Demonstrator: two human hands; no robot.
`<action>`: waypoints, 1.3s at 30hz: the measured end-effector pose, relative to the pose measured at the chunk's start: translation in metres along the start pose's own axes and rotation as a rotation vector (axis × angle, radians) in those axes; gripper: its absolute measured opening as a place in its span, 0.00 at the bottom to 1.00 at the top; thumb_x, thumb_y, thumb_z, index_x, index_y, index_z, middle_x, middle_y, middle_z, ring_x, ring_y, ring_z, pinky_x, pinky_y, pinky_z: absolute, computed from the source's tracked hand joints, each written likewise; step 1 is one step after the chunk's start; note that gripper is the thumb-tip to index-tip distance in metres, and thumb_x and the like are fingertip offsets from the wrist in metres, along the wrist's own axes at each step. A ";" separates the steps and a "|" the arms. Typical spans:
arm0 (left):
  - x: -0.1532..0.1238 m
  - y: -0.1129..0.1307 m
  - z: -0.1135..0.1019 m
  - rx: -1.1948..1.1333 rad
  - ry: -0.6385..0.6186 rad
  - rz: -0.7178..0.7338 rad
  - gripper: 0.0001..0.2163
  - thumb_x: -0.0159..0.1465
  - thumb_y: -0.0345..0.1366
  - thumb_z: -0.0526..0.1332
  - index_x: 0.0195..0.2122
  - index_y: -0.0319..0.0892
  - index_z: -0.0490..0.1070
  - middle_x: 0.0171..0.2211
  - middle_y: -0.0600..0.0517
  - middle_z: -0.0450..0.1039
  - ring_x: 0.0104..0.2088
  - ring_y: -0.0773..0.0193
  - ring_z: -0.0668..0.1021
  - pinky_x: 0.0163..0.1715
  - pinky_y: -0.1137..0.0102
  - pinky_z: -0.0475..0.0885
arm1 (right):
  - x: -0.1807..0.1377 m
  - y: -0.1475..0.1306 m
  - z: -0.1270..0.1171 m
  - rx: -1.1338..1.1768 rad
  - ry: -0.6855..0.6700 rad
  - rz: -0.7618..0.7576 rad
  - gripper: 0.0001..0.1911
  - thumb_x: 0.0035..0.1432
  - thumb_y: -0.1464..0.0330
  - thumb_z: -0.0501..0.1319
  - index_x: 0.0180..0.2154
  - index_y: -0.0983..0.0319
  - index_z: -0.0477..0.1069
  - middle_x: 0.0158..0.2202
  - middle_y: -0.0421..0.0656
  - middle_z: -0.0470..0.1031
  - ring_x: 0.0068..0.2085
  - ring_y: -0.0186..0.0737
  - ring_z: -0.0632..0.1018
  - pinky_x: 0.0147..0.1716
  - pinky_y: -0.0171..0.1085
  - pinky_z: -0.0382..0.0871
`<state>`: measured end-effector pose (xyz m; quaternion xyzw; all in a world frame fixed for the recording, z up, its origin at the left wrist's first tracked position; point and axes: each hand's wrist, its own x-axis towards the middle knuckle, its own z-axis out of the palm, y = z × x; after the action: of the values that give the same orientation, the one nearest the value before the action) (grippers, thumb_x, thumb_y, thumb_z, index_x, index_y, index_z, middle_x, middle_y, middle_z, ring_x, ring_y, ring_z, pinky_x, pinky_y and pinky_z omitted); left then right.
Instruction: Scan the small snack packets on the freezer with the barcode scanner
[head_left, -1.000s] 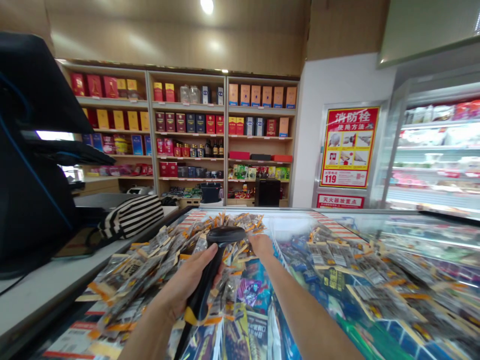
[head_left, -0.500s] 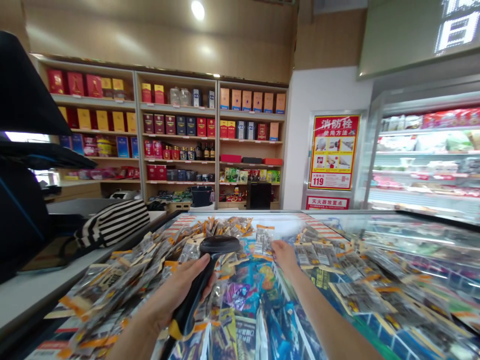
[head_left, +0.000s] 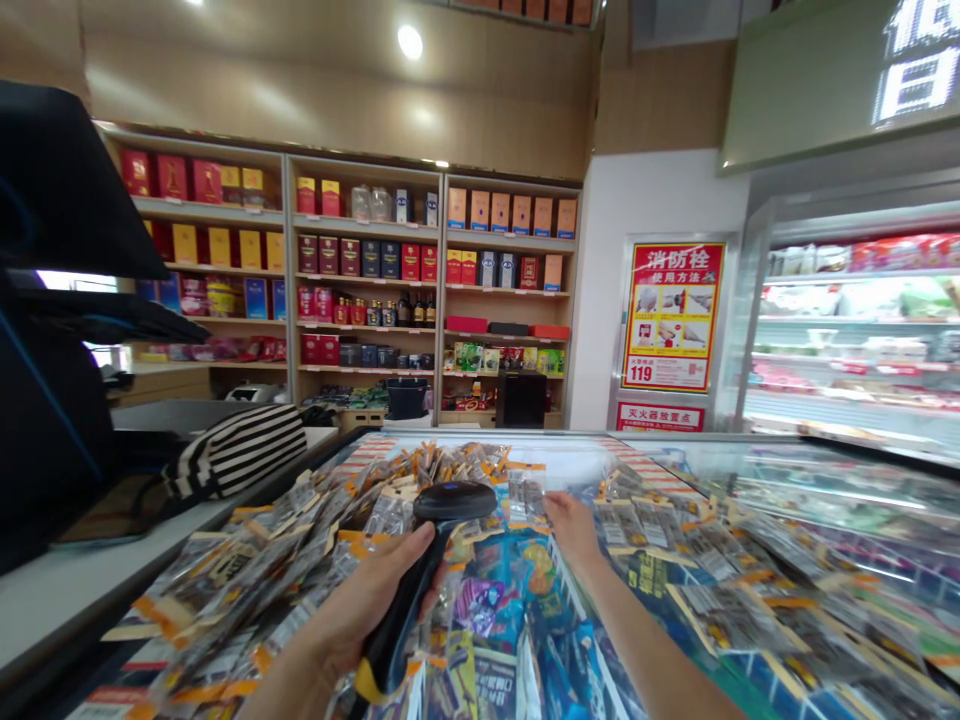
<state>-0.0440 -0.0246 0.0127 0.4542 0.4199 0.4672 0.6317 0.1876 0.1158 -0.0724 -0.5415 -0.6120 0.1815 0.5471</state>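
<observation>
My left hand [head_left: 375, 595] is wrapped round the handle of a black barcode scanner [head_left: 450, 503], whose head points away from me over the freezer top. My right hand [head_left: 571, 525] reaches forward and pinches the edge of a small clear packet with an orange header [head_left: 525, 493], holding it just right of the scanner head. Several more such packets [head_left: 300, 540] lie piled on the glass lid to the left, and another spread of packets [head_left: 675, 530] lies to the right.
The chest freezer's glass lid [head_left: 825, 480] stretches ahead. A grey counter [head_left: 67, 590] on the left bears a striped bag [head_left: 236, 452] and a black register screen [head_left: 52, 330]. Shelves of boxed goods [head_left: 360, 270] line the back wall; a chilled display [head_left: 855, 320] stands right.
My right hand has left the left pile, moved rightward and now holds up a packet beside the scanner head. My left hand and the scanner have barely shifted.
</observation>
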 end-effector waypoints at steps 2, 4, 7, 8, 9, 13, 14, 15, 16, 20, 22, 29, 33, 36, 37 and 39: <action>0.000 -0.001 0.000 -0.018 -0.004 0.004 0.15 0.49 0.47 0.56 0.26 0.38 0.65 0.17 0.55 0.66 0.15 0.73 0.67 0.13 0.78 0.60 | -0.002 -0.003 0.000 0.004 -0.001 0.002 0.15 0.45 0.62 0.49 0.29 0.63 0.69 0.25 0.43 0.74 0.28 0.40 0.73 0.28 0.35 0.64; 0.000 -0.001 0.001 -0.040 0.017 0.015 0.15 0.49 0.47 0.56 0.26 0.38 0.65 0.17 0.55 0.66 0.15 0.73 0.67 0.14 0.78 0.61 | -0.003 -0.006 -0.001 -0.004 0.004 0.004 0.15 0.45 0.62 0.49 0.29 0.64 0.69 0.25 0.44 0.74 0.28 0.39 0.73 0.28 0.35 0.64; -0.002 0.001 0.003 -0.041 0.077 0.025 0.15 0.49 0.47 0.56 0.23 0.38 0.65 0.15 0.55 0.65 0.14 0.74 0.66 0.12 0.79 0.60 | 0.000 -0.008 -0.005 -0.081 0.011 0.020 0.15 0.46 0.63 0.48 0.29 0.64 0.69 0.27 0.44 0.74 0.29 0.39 0.73 0.29 0.34 0.64; -0.002 0.002 0.003 -0.037 0.092 0.022 0.15 0.49 0.46 0.56 0.22 0.37 0.65 0.15 0.55 0.64 0.14 0.74 0.65 0.12 0.79 0.60 | 0.003 -0.007 -0.009 -0.135 0.018 0.031 0.16 0.46 0.64 0.48 0.29 0.64 0.70 0.27 0.45 0.74 0.30 0.39 0.73 0.29 0.34 0.64; -0.003 0.004 0.003 -0.034 0.106 0.017 0.14 0.49 0.46 0.56 0.21 0.37 0.64 0.15 0.55 0.65 0.13 0.74 0.65 0.12 0.79 0.60 | 0.006 -0.006 -0.015 -0.202 0.029 0.048 0.16 0.47 0.64 0.48 0.30 0.65 0.70 0.28 0.45 0.74 0.31 0.39 0.73 0.30 0.34 0.63; -0.001 0.006 -0.004 -0.017 0.137 -0.001 0.15 0.48 0.47 0.55 0.22 0.37 0.65 0.13 0.54 0.64 0.13 0.73 0.65 0.11 0.79 0.60 | 0.021 0.008 -0.057 -0.504 0.109 0.168 0.17 0.48 0.66 0.47 0.31 0.65 0.71 0.31 0.48 0.74 0.36 0.42 0.72 0.34 0.35 0.62; 0.001 0.005 -0.007 -0.016 0.142 -0.006 0.16 0.48 0.48 0.55 0.23 0.37 0.65 0.13 0.55 0.64 0.13 0.73 0.65 0.11 0.78 0.60 | 0.024 0.012 -0.070 -0.566 0.137 0.206 0.17 0.48 0.66 0.47 0.32 0.65 0.71 0.32 0.49 0.74 0.36 0.43 0.72 0.34 0.35 0.61; 0.002 0.004 -0.010 -0.019 0.147 -0.009 0.16 0.48 0.48 0.55 0.23 0.38 0.65 0.12 0.55 0.63 0.13 0.72 0.65 0.11 0.78 0.60 | 0.026 0.017 -0.084 -0.617 0.169 0.244 0.17 0.48 0.66 0.47 0.33 0.66 0.71 0.32 0.50 0.73 0.36 0.44 0.72 0.34 0.36 0.61; 0.004 0.003 -0.012 -0.026 0.153 -0.009 0.16 0.48 0.48 0.56 0.24 0.38 0.65 0.12 0.55 0.63 0.13 0.72 0.66 0.12 0.78 0.60 | 0.028 0.020 -0.096 -0.653 0.206 0.280 0.18 0.48 0.67 0.47 0.35 0.66 0.70 0.33 0.51 0.73 0.36 0.45 0.72 0.34 0.38 0.61; 0.003 0.001 -0.019 -0.030 0.182 0.010 0.15 0.48 0.46 0.57 0.24 0.38 0.65 0.16 0.54 0.66 0.14 0.73 0.66 0.13 0.78 0.61 | 0.029 0.019 -0.113 -0.704 0.455 0.283 0.21 0.48 0.67 0.48 0.42 0.68 0.65 0.39 0.55 0.70 0.40 0.49 0.70 0.36 0.42 0.60; -0.003 0.002 -0.022 -0.018 0.171 0.022 0.14 0.49 0.46 0.56 0.23 0.37 0.65 0.17 0.54 0.67 0.14 0.73 0.66 0.14 0.78 0.61 | 0.026 0.006 -0.096 -0.610 0.412 0.166 0.20 0.48 0.65 0.48 0.41 0.68 0.66 0.39 0.53 0.70 0.41 0.47 0.69 0.38 0.40 0.60; -0.030 0.012 -0.023 0.025 0.177 0.080 0.15 0.50 0.46 0.55 0.22 0.37 0.64 0.17 0.53 0.67 0.15 0.73 0.66 0.15 0.78 0.61 | -0.005 -0.053 0.030 -0.169 -0.139 -0.070 0.17 0.48 0.60 0.48 0.27 0.62 0.72 0.28 0.44 0.75 0.32 0.39 0.73 0.32 0.33 0.62; -0.042 0.013 -0.018 0.032 0.230 0.114 0.17 0.50 0.48 0.53 0.21 0.37 0.63 0.16 0.53 0.66 0.14 0.74 0.66 0.14 0.78 0.61 | -0.014 -0.064 0.076 -0.317 -0.185 -0.046 0.19 0.49 0.60 0.48 0.19 0.62 0.70 0.22 0.46 0.74 0.28 0.40 0.73 0.26 0.33 0.60; -0.048 0.011 -0.017 0.039 0.247 0.107 0.17 0.50 0.48 0.53 0.21 0.36 0.63 0.15 0.54 0.64 0.14 0.74 0.65 0.14 0.78 0.60 | -0.012 -0.065 0.084 -0.347 -0.186 0.011 0.14 0.46 0.63 0.51 0.19 0.62 0.70 0.22 0.46 0.73 0.27 0.41 0.73 0.24 0.33 0.59; -0.050 0.011 -0.018 0.032 0.256 0.099 0.17 0.50 0.49 0.54 0.21 0.37 0.62 0.15 0.55 0.64 0.14 0.74 0.65 0.14 0.78 0.60 | -0.011 -0.063 0.082 -0.343 -0.183 0.024 0.13 0.46 0.64 0.51 0.20 0.62 0.70 0.22 0.46 0.73 0.27 0.41 0.73 0.24 0.33 0.59; -0.052 0.009 -0.019 0.013 0.267 0.068 0.17 0.49 0.49 0.54 0.21 0.37 0.62 0.14 0.56 0.63 0.13 0.74 0.65 0.14 0.78 0.60 | -0.010 -0.058 0.074 -0.325 -0.170 0.037 0.13 0.46 0.65 0.51 0.22 0.63 0.70 0.23 0.46 0.73 0.28 0.41 0.73 0.25 0.34 0.59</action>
<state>-0.0754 -0.0699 0.0228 0.4060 0.4874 0.5419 0.5513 0.0945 0.1144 -0.0544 -0.6165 -0.6673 0.1356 0.3952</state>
